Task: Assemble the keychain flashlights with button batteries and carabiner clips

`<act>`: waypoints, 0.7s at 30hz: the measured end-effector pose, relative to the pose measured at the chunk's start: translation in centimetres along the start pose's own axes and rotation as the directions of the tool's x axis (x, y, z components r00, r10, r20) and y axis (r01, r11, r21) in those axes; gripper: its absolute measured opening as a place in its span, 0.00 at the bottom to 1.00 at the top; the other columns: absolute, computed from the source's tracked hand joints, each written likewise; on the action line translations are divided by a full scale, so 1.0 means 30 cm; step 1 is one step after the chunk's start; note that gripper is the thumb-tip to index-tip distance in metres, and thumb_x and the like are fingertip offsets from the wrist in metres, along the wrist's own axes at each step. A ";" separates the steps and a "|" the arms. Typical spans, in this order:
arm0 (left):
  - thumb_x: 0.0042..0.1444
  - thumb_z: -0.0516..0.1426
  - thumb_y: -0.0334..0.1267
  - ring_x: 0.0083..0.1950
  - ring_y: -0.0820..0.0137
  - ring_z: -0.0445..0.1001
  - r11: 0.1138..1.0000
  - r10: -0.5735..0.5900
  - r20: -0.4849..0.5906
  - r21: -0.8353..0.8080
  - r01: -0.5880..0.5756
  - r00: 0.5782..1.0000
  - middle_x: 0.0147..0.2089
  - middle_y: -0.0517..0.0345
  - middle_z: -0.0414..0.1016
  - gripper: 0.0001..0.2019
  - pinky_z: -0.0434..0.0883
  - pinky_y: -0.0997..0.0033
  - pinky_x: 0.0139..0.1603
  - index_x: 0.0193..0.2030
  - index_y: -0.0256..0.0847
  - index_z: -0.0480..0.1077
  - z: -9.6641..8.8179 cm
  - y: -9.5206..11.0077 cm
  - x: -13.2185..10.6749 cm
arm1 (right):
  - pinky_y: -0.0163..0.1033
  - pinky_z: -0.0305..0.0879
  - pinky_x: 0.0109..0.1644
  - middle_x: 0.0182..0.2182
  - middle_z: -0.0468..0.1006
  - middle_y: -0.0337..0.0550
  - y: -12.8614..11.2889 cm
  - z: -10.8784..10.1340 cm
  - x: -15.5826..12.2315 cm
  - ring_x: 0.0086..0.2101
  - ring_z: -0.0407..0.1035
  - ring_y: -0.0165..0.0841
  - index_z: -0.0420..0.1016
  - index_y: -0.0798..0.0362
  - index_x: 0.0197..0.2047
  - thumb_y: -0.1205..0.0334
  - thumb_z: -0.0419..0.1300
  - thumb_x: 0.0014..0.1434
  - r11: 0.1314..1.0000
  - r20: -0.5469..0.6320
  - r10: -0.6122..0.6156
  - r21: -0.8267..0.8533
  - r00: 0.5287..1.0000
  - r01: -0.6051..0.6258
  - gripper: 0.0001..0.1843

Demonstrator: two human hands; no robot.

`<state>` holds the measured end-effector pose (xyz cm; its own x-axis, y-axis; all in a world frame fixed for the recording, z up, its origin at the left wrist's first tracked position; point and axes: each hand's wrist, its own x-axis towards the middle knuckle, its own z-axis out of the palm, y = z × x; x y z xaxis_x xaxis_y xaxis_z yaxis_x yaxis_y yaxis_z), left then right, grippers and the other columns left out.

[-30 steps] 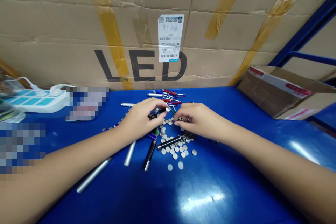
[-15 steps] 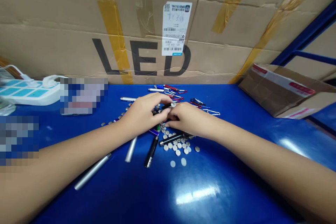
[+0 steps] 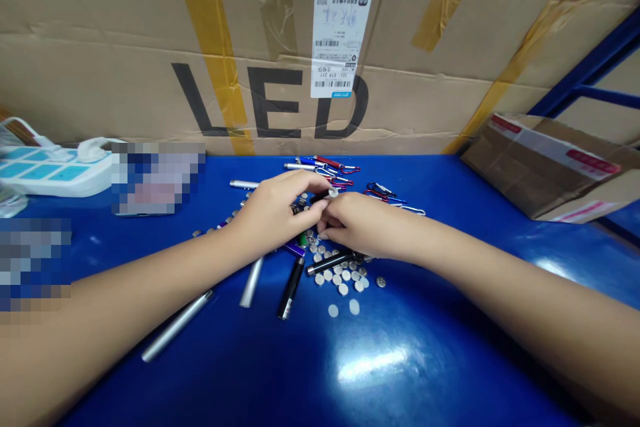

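Note:
My left hand (image 3: pixel 273 213) and my right hand (image 3: pixel 357 223) meet over a heap of small pen-shaped torches and button cells (image 3: pixel 345 277) on the blue table (image 3: pixel 350 360). The left fingers are closed round a small black torch (image 3: pixel 320 197) with a silver end. The right fingertips are pinched close against it, and what they hold is hidden. A black torch (image 3: pixel 290 287), another black torch (image 3: pixel 327 261) and silver torch barrels (image 3: pixel 250 283) lie just below the hands.
A long silver barrel (image 3: pixel 175 325) lies at the lower left. Coloured carabiner clips (image 3: pixel 340 177) sit behind the hands. A big cardboard box marked LED (image 3: pixel 270 103) stands at the back, a smaller carton (image 3: pixel 545 163) at right, a white power strip (image 3: pixel 55 170) at left.
My right hand has moved left until its fingertips touch the left hand's torch. The view has shifted slightly upward.

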<state>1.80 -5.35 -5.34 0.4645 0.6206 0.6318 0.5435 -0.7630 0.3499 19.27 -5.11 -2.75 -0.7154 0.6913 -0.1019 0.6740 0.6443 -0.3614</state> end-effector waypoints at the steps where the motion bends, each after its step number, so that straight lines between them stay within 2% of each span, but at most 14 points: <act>1: 0.56 0.57 0.33 0.45 0.70 0.76 1.000 -0.002 0.007 -0.006 0.002 1.000 0.42 0.57 0.78 0.07 0.71 0.72 0.48 0.42 0.38 0.72 0.000 0.000 -0.001 | 0.34 0.57 0.32 0.28 0.77 0.40 0.006 -0.006 -0.010 0.26 0.65 0.27 0.73 0.54 0.29 0.73 0.53 0.54 1.000 -0.006 0.001 0.028 1.000 -0.001 0.09; 4: 0.57 0.57 0.34 0.44 0.69 0.76 1.000 -0.015 0.034 -0.007 0.015 0.999 0.42 0.57 0.78 0.07 0.71 0.71 0.47 0.42 0.39 0.71 0.000 -0.001 -0.001 | 0.34 0.59 0.34 0.29 0.76 0.40 0.036 -0.039 -0.053 0.29 0.66 0.28 0.73 0.55 0.31 0.70 0.55 0.56 0.993 -0.050 0.040 0.115 0.998 -0.034 0.06; 6: 0.57 0.57 0.34 0.44 0.69 0.76 1.000 -0.012 0.059 -0.001 0.012 0.998 0.42 0.57 0.78 0.06 0.71 0.71 0.46 0.42 0.40 0.71 0.000 -0.001 0.000 | 0.33 0.57 0.29 0.24 0.72 0.36 0.062 -0.063 -0.086 0.25 0.63 0.27 0.72 0.54 0.31 0.63 0.56 0.58 0.973 -0.078 0.091 0.219 0.993 -0.072 0.06; 8: 0.57 0.57 0.33 0.44 0.70 0.76 1.000 0.024 0.109 -0.001 -0.024 0.994 0.42 0.57 0.78 0.07 0.71 0.72 0.46 0.42 0.39 0.71 0.000 -0.001 0.002 | 0.32 0.56 0.27 0.23 0.67 0.34 0.089 -0.080 -0.109 0.23 0.59 0.25 0.71 0.53 0.32 0.58 0.57 0.58 0.924 -0.088 0.099 0.378 0.991 -0.059 0.08; 11: 0.57 0.57 0.32 0.43 0.71 0.76 0.994 0.108 0.181 -0.007 -0.108 0.978 0.42 0.58 0.79 0.07 0.70 0.72 0.47 0.43 0.40 0.71 0.000 -0.002 0.004 | 0.31 0.55 0.26 0.23 0.65 0.33 0.116 -0.081 -0.116 0.23 0.57 0.24 0.70 0.53 0.32 0.54 0.59 0.57 0.860 -0.087 0.103 0.508 0.991 -0.045 0.11; 16: 0.58 0.56 0.32 0.43 0.70 0.76 0.987 0.157 0.200 0.011 -0.162 0.967 0.42 0.59 0.79 0.08 0.69 0.72 0.45 0.44 0.41 0.71 0.003 -0.005 0.003 | 0.30 0.55 0.27 0.24 0.66 0.33 0.119 -0.056 -0.100 0.24 0.57 0.23 0.71 0.53 0.32 0.55 0.60 0.57 0.817 -0.109 0.098 0.577 0.989 -0.017 0.10; 21: 0.59 0.56 0.33 0.44 0.70 0.76 0.987 0.148 0.208 0.028 -0.157 0.967 0.42 0.59 0.79 0.07 0.68 0.71 0.45 0.44 0.41 0.72 0.004 -0.004 0.001 | 0.30 0.55 0.25 0.23 0.67 0.33 0.113 -0.041 -0.100 0.23 0.57 0.23 0.72 0.53 0.33 0.55 0.60 0.57 0.819 -0.137 0.113 0.574 0.984 -0.014 0.09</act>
<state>1.83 -5.23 -5.45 0.6751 0.5245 0.5187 0.4829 -0.8458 0.2267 23.93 -4.60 -2.54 -0.6026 0.7979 -0.0144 0.4565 0.3298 -0.8264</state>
